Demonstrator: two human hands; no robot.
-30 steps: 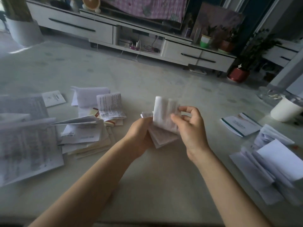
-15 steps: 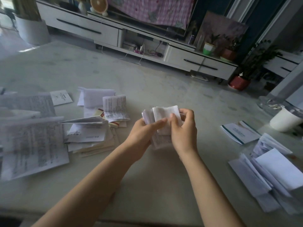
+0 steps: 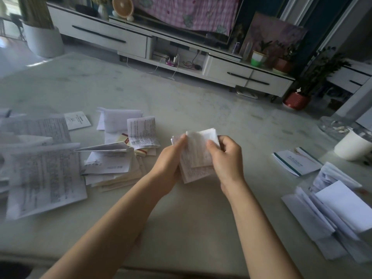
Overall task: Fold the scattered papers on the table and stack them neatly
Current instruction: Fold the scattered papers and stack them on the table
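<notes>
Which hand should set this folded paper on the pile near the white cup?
Right. The right hand pinches the paper, and that pile lies on its side; the left hand would probably have to cross over.

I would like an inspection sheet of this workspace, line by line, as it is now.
Surface: pale table.
Job's things: folded paper between the hands; loose pile and printed sheets at left; white pile at right.
Clutter: booklet, white cup.
Hands: left hand and right hand both pinch the folded paper.
Cables: wires in the cabinet shelf; nothing seen on the table.
Surroundings: TV cabinet, potted plant.
</notes>
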